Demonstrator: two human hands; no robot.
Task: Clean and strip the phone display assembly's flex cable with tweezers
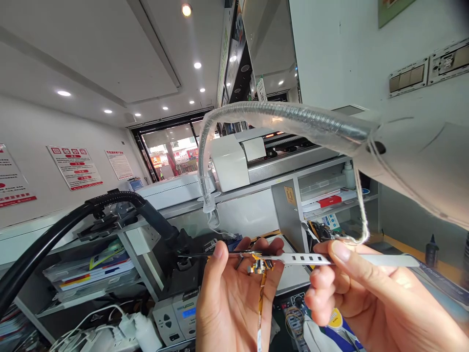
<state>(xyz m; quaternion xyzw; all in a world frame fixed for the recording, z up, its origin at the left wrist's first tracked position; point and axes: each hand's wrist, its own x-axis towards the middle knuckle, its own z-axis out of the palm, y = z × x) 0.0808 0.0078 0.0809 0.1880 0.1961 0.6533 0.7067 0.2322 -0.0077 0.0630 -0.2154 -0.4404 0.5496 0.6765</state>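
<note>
My left hand (234,298) is raised palm up, its fingertips pinching a small gold electronic part with an orange flex cable (261,283) that hangs down. My right hand (366,293) grips silver tweezers (304,259) with slotted holes. The dark tweezer tips reach left across the part, toward my left thumb. Both hands are held up in front of the workbench.
A gooseneck lamp (278,117) arches overhead, its white head at the right. A black hose (54,230) curves in from the left. Behind are shelves (91,274) with papers, a white machine (234,166), a soldering station (179,313) and a small black bottle (431,250).
</note>
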